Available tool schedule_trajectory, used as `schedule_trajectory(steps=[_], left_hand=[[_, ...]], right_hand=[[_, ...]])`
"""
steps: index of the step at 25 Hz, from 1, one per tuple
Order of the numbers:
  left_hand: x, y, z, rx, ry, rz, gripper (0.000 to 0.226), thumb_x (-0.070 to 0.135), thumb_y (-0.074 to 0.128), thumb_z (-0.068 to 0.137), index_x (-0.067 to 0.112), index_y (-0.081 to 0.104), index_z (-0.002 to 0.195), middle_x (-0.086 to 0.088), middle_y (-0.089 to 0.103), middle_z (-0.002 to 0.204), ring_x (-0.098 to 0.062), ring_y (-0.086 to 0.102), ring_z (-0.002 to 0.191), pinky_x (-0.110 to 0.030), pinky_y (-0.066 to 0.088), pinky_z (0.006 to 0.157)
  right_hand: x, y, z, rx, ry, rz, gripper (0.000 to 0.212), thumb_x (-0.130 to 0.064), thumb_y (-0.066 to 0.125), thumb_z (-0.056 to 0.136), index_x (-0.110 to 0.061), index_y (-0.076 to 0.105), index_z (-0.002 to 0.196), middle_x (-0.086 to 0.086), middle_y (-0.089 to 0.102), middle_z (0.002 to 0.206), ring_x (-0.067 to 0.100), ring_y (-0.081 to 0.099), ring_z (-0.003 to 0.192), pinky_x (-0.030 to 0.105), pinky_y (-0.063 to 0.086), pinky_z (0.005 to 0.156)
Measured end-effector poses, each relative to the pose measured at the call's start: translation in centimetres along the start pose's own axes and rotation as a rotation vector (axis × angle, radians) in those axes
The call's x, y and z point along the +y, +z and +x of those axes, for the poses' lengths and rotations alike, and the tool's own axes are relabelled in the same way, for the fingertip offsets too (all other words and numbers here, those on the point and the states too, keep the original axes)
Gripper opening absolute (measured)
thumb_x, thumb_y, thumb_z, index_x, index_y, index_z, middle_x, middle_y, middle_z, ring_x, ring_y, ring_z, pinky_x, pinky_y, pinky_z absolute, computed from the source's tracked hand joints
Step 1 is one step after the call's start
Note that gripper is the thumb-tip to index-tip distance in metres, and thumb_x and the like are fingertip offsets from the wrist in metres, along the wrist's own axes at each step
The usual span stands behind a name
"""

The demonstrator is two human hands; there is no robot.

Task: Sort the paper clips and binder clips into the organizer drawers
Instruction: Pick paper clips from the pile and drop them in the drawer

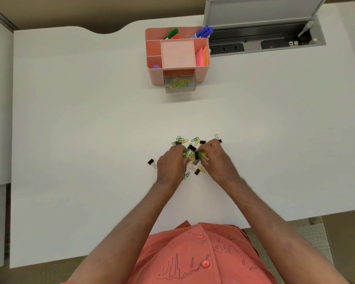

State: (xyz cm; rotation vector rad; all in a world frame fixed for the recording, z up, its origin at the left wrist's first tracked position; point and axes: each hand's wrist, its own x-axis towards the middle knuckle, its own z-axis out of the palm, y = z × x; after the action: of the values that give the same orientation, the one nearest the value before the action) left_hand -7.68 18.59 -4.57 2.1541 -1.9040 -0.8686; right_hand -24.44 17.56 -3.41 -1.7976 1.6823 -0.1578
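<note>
Fingers (179, 149) of both hands buried in clip pile (193, 155) (grasp unclear), fingertips hidden

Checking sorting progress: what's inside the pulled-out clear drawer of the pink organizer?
The clear drawer holds yellow and green paper clips; no binder clips show there. Its rear part, under the pink organizer, is hidden.

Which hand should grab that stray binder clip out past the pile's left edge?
Left, probably. The binder clip lies just outside the left hand; the right hand would have to cross the pile.
</note>
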Motion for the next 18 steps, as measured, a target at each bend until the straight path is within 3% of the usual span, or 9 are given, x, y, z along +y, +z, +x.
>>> schedule_trajectory(steps=[7, 13, 16, 18], left_hand=[[0.2, -0.5, 0.8, 0.008, -0.186, -0.248, 0.007, 0.038, 0.064, 0.093, 0.032, 0.063, 0.097, 0.015, 0.063, 0.079, -0.015, 0.062, 0.08, -0.031, 0.045, 0.066], [0.5, -1.0, 1.9, 0.049, -0.25, -0.264, 0.026, 0.051, 0.056, 0.095, 0.028, 0.06, 0.082, 0.013, 0.064, 0.068, -0.012, 0.062, 0.067, -0.03, 0.047, 0.06], [0.7, -1.0, 1.6, 0.054, -0.226, -0.232, 0.039, 0.055, 0.051, 0.097, 0.026, 0.059, 0.073, 0.012, 0.06, 0.061, -0.014, 0.061, 0.063, -0.027, 0.04, 0.053], [0.7, -0.8, 1.1, 0.044, -0.174, -0.219, 0.032, 0.051, 0.054, 0.097, 0.028, 0.064, 0.076, 0.014, 0.061, 0.067, -0.013, 0.063, 0.07, -0.025, 0.036, 0.054]], right_hand=[[1.0, 0.0, 0.9, 0.068, 0.042, 0.119, 0.02, -0.015, 0.066, 0.096, -0.025, 0.067, 0.113, -0.01, 0.05, 0.111, 0.01, 0.063, 0.08, 0.032, 0.056, 0.075], [1.6, -0.4, 0.0, -0.048, -0.08, -0.042, 0.054, -0.017, 0.069, 0.09, -0.029, 0.054, 0.14, -0.005, 0.044, 0.126, 0.012, 0.053, 0.106, 0.03, 0.053, 0.079], [1.5, -0.4, 0.1, 0.015, -0.059, -0.029, 0.042, -0.018, 0.072, 0.092, -0.023, 0.061, 0.132, -0.004, 0.049, 0.122, 0.014, 0.056, 0.107, 0.029, 0.052, 0.079], [1.2, -0.2, 0.3, 0.056, -0.042, -0.007, 0.032, -0.018, 0.072, 0.092, -0.02, 0.065, 0.124, -0.003, 0.052, 0.118, 0.016, 0.058, 0.104, 0.031, 0.053, 0.077]])
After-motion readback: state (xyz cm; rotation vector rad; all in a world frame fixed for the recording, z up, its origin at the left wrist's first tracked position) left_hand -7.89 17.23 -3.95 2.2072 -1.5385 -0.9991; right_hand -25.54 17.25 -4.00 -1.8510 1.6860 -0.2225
